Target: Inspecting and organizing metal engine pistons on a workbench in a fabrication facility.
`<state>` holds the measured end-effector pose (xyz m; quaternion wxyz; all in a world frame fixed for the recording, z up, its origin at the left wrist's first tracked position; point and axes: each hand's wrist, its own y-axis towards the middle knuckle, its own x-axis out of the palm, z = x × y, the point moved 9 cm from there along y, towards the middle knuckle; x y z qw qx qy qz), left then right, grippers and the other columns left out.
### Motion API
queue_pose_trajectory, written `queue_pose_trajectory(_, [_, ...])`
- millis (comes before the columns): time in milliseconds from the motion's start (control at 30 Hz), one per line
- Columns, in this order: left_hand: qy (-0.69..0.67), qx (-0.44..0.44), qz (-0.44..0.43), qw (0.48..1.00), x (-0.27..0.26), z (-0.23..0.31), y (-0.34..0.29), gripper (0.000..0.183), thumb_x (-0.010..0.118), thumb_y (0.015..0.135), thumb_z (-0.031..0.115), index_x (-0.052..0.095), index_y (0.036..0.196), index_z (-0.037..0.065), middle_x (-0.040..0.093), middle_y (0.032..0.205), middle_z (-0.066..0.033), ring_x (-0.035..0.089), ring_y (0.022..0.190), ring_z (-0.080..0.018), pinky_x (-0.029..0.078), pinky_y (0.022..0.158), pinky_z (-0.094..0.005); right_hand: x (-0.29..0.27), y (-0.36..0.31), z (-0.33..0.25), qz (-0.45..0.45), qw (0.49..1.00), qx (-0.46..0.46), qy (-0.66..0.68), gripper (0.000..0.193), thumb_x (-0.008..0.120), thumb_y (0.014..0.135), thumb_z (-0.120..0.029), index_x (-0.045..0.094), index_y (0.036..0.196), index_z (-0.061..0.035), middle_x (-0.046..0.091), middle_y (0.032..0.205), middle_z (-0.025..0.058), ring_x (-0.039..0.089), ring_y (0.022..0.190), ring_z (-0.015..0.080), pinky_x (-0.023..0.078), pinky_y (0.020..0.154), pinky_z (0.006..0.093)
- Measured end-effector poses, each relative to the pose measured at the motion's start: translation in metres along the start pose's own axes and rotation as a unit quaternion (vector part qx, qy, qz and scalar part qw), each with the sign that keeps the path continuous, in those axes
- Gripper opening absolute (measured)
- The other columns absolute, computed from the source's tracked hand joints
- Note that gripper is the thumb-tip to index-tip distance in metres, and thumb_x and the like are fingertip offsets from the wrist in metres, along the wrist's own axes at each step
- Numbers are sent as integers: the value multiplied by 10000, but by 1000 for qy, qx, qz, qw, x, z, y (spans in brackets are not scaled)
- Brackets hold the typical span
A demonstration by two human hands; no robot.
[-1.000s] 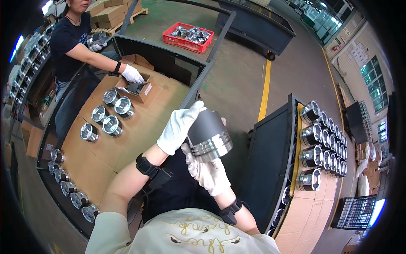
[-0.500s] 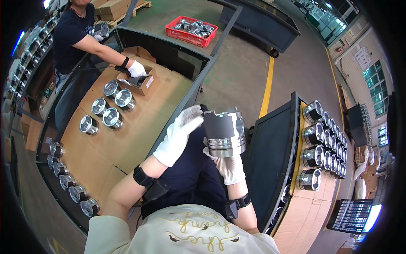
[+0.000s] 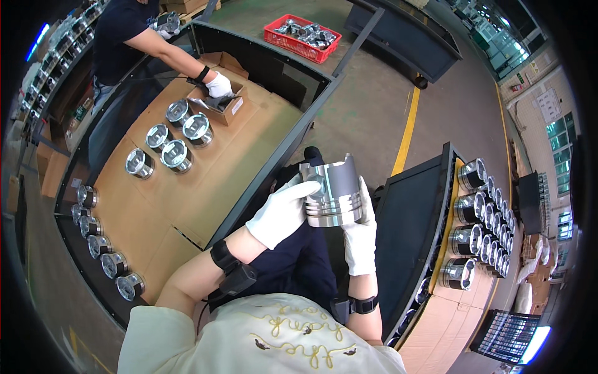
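White-gloved hands [image 3: 311,215]; silver-grey piston [image 3: 333,193]; red crate [image 3: 303,37]; yellow floor line [image 3: 406,131].

Both the left hand [image 3: 283,212] and the right hand [image 3: 359,240] wear white knit cotton gloves. Each wrist carries a black strap with a small black box-shaped unit (a thin cable trails from the left one). The short-sleeved top is pale cream with yellow embroidered script; dark navy trousers show below.

Left hand [image 3: 282,212]: our glove rests on the piston [image 3: 333,192].
Right hand [image 3: 359,235]: we grip it from behind.
Counter [image 3: 205,181]: five pistons [image 3: 176,155] stand there.
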<state>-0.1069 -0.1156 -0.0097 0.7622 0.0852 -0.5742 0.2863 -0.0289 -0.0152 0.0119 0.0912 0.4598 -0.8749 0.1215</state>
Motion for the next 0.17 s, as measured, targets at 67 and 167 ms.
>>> queue_pose_trajectory(67, [0,-2,7,1000,-5,-1,0,340,494,909,104,472,1240,30,553,1193,-94,522,1103,-196,408,970,-348,4,-2,-1,1,1000,2,-17,736,561,766,114,319,1438,-62,435,1404,94,453,1251,182,370,1035,293])
queue_pose_trajectory(167, [19,13,-3,1000,-20,-3,5,405,536,898,167,452,1276,48,551,1202,-88,521,1118,-204,400,994,-362,2,-6,0,1,993,-30,-115,739,562,806,75,287,1461,-130,431,1410,99,452,1254,188,374,1030,291])
